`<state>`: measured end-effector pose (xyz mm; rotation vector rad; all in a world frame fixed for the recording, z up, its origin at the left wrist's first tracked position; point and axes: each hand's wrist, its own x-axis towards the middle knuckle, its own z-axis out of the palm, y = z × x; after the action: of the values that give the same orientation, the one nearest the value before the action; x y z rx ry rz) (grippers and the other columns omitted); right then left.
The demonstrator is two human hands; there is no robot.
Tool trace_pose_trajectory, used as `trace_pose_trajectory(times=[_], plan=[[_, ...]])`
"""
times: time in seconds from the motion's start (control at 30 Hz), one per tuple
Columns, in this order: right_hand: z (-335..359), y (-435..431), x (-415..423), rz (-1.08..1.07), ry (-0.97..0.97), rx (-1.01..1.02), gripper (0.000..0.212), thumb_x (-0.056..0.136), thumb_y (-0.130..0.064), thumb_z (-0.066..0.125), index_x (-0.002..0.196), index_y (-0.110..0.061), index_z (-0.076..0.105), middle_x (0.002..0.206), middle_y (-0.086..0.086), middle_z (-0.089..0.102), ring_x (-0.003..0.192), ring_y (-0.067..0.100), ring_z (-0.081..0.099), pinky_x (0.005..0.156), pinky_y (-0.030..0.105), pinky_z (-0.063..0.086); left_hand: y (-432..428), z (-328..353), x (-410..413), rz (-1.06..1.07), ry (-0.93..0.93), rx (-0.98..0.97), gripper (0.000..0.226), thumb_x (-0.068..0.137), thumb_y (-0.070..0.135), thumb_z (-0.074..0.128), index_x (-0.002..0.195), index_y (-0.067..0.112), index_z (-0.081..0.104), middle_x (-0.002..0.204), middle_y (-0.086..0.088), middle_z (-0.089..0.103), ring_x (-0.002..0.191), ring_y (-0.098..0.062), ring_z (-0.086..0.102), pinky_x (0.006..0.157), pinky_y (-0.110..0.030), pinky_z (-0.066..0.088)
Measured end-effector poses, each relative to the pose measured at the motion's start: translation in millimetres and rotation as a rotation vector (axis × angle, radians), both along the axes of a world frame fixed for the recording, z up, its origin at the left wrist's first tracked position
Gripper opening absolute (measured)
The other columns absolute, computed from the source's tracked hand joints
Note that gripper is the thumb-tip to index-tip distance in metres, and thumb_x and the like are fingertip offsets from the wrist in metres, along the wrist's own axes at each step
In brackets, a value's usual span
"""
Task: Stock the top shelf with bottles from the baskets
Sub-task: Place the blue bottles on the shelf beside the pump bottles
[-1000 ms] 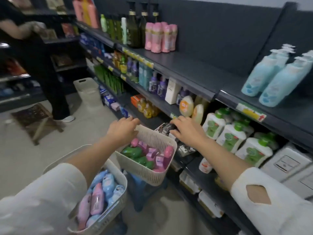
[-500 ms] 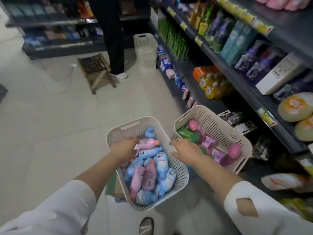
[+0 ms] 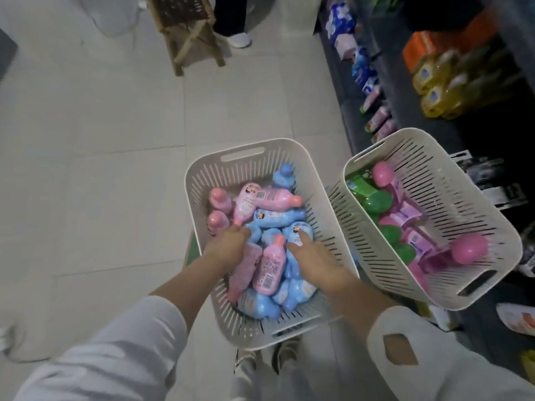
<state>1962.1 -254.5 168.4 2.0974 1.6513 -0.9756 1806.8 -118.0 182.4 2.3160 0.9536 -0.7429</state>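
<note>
A white slotted basket [image 3: 243, 151] stands on the floor in front of me, filled with several pink and blue bottles. My left hand [image 3: 228, 247] reaches into it, fingers curled down among the bottles beside a pink bottle [image 3: 269, 267]; their tips are hidden. My right hand [image 3: 315, 259] lies over the pile with its index finger straight on a blue bottle [image 3: 299, 230]. A second white basket [image 3: 469, 227] sits tilted to the right, holding green and pink bottles. The top shelf is out of view.
Dark lower shelves run along the right with yellow bottles [image 3: 445, 91] and small packets. A wooden stool [image 3: 188, 27] and another person's white shoe [image 3: 238, 39] are on the tiled floor ahead. My feet [image 3: 260, 363] are just behind the basket.
My view has dropped from the shelves to the floor. Both hands left the right basket's rim and moved into the left basket, onto the pink and blue bottles.
</note>
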Motion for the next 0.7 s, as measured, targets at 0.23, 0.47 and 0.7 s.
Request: trace_pose_trajectory(times=[0.23, 0.47, 0.7], plan=[[-19, 2, 13, 0.102, -0.049, 0.038, 0.05, 0.101, -0.027, 0.037, 0.148, -0.028, 0.023, 0.16, 0.008, 0.002, 0.145, 0.038, 0.006, 0.114, 0.048, 0.023, 5, -47, 5, 0.199, 0.089, -0.098, 0.038, 0.099, 0.013, 0.033, 0.135, 0.005, 0.043, 0.136, -0.019, 0.048, 0.123, -0.034, 0.049, 0.106, -0.043, 0.038], [-26, 11, 21, 0.227, -0.068, -0.011, 0.045, 0.103, -0.026, 0.031, 0.147, -0.033, 0.023, 0.161, 0.004, -0.004, 0.145, 0.039, -0.007, 0.114, 0.048, 0.025, 1, -62, 3, 0.289, 0.206, -0.111, 0.055, 0.102, 0.042, 0.021, 0.138, 0.006, 0.042, 0.14, -0.021, 0.045, 0.127, -0.037, 0.044, 0.104, -0.041, 0.035], [-22, 14, 24, 0.19, -0.051, -0.061, 0.055, 0.1, -0.013, 0.037, 0.148, -0.036, 0.021, 0.159, 0.005, -0.017, 0.144, 0.037, -0.018, 0.112, 0.045, 0.029, 11, -76, 10, 0.175, 0.131, -0.057, 0.07, 0.092, 0.067, 0.022, 0.14, 0.022, 0.043, 0.144, -0.016, 0.044, 0.131, -0.03, 0.042, 0.112, -0.032, 0.024]])
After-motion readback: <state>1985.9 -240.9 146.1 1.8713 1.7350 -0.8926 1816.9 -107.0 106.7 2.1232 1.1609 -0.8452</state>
